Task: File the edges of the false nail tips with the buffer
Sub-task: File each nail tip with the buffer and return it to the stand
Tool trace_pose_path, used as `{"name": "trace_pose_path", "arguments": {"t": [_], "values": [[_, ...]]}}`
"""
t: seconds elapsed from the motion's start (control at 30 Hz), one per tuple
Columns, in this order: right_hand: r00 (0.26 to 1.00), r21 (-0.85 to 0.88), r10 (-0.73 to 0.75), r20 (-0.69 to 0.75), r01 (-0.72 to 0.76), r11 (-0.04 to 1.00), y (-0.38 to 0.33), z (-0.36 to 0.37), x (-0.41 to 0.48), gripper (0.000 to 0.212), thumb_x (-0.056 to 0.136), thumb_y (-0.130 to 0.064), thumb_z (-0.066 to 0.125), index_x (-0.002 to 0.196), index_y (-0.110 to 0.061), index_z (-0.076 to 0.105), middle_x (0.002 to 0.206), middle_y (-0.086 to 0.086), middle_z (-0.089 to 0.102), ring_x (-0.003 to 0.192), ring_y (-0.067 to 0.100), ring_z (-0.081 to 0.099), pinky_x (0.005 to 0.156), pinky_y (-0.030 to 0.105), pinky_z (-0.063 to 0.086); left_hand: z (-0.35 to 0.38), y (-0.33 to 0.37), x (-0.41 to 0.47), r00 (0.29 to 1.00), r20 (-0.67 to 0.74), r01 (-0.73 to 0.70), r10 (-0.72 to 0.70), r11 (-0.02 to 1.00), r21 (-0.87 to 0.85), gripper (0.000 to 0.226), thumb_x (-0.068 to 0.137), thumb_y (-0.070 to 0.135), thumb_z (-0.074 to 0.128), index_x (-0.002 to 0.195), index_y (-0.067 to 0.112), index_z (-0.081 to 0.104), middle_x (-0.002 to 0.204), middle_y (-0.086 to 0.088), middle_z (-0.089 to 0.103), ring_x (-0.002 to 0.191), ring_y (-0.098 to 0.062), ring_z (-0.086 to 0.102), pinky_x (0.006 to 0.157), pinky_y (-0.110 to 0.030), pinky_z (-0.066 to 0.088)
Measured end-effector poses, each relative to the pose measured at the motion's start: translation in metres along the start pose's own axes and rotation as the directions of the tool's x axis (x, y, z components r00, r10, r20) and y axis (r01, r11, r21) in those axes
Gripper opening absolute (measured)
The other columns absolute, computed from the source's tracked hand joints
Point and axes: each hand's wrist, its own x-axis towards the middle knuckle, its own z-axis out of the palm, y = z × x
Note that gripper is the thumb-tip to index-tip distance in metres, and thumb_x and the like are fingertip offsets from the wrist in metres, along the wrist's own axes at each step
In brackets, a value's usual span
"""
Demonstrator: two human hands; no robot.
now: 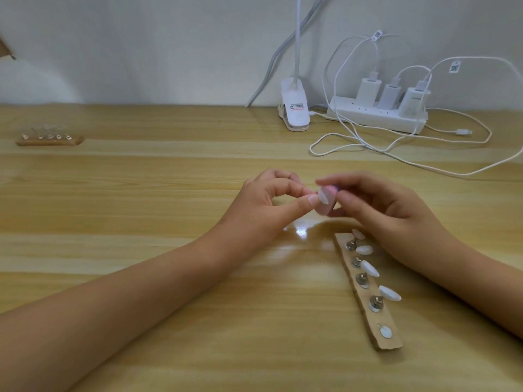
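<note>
My left hand pinches a white false nail tip between thumb and forefinger above the wooden table. My right hand holds a small pink buffer right behind the tip, touching it. Both are blurred. Below my right hand lies a cardboard strip with metal stands, and several white nail tips sit on them. The nearest stand carries no tip.
A second strip with clear tips lies at the far left. At the back stand a white clip lamp and a power strip with chargers. White cables loop across the right rear of the table.
</note>
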Motion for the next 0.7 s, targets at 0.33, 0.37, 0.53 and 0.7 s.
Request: {"name": "trace_pose_path", "arguments": {"t": [0.33, 0.37, 0.53, 0.7], "values": [[0.999, 0.002, -0.043, -0.017, 0.043, 0.999, 0.0002, -0.0005, 0.0002, 0.028, 0.093, -0.018, 0.055, 0.118, -0.013, 0.065, 0.107, 0.009, 0.069, 0.104, 0.023, 0.068, 0.092, 0.035, 0.056, 0.0, 0.0004, -0.0002, 1.0, -0.011, 0.003, -0.003, 1.0, -0.01, 0.011, 0.086, 0.022, 0.07, 0.09, 0.013, 0.074, 0.104, 0.007, 0.052, 0.08, 0.003, 0.052, 0.063, 0.001, 0.04], [0.999, -0.006, -0.049, -0.02, 0.049, 0.999, 0.0001, -0.0006, -0.0002, 0.028, 0.093, -0.017, 0.055, 0.118, -0.012, 0.065, 0.108, 0.01, 0.069, 0.104, 0.023, 0.068, 0.092, 0.034, 0.056, 0.0002, 0.0005, -0.0005, 1.0, -0.012, 0.005, -0.005, 1.0, -0.012, 0.011, 0.086, 0.023, 0.07, 0.09, 0.013, 0.074, 0.105, 0.007, 0.052, 0.08, 0.002, 0.052, 0.063, 0.0, 0.04], [0.999, -0.048, -0.051, -0.007, 0.051, 0.998, -0.0018, -0.0007, -0.0001, 0.029, 0.093, -0.017, 0.053, 0.119, -0.013, 0.065, 0.112, 0.014, 0.066, 0.106, 0.024, 0.067, 0.093, 0.032, 0.055, 0.0, 0.0017, -0.0008, 1.0, -0.009, 0.009, -0.009, 1.0, -0.012, 0.009, 0.087, 0.021, 0.069, 0.09, 0.013, 0.074, 0.105, 0.007, 0.052, 0.084, 0.004, 0.052, 0.064, 0.0, 0.041], [0.998, -0.066, -0.06, -0.001, 0.06, 0.996, -0.002, 0.0, 0.0, 0.029, 0.094, -0.015, 0.049, 0.119, -0.015, 0.064, 0.114, 0.013, 0.066, 0.11, 0.025, 0.065, 0.096, 0.028, 0.052, -0.0005, 0.0001, 0.0002, 1.0, -0.005, 0.018, -0.018, 1.0, 0.024, 0.01, 0.088, 0.024, 0.068, 0.092, 0.017, 0.074, 0.105, 0.011, 0.053, 0.116, -0.011, 0.05, 0.083, -0.006, 0.037]]}}
